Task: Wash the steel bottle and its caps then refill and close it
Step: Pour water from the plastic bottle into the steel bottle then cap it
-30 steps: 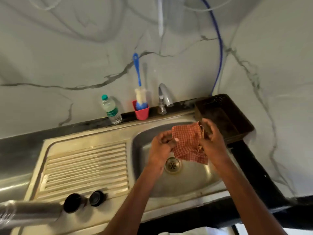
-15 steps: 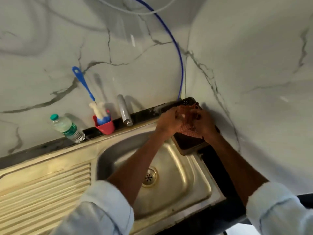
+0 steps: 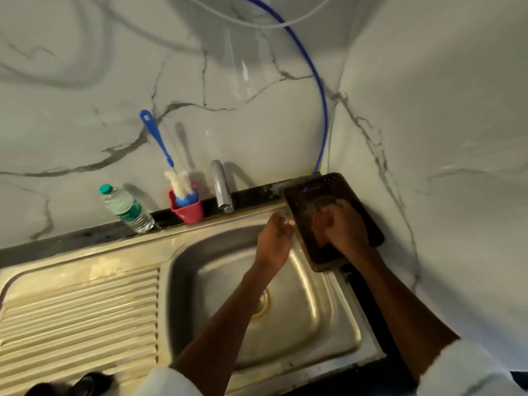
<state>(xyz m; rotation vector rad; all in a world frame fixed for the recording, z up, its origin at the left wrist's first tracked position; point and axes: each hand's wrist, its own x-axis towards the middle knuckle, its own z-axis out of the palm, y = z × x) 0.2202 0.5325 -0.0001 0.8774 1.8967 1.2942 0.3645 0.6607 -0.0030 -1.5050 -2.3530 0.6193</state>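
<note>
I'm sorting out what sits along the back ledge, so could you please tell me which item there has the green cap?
It is the clear plastic water bottle, leftmost on the ledge and leaning; the red cup holding the brush and the tap stand to its right.

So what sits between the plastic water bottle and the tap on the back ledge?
In the head view, a red cup holding a blue-handled bottle brush stands between the plastic water bottle and the tap.

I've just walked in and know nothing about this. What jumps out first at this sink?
Two bare arms reach over the steel sink: the right hand is down in a dark tray in the corner, and the left hand hangs over the basin. Against the marble wall a blue-handled brush stands in a red cup, between a plastic water bottle and the tap.
</note>
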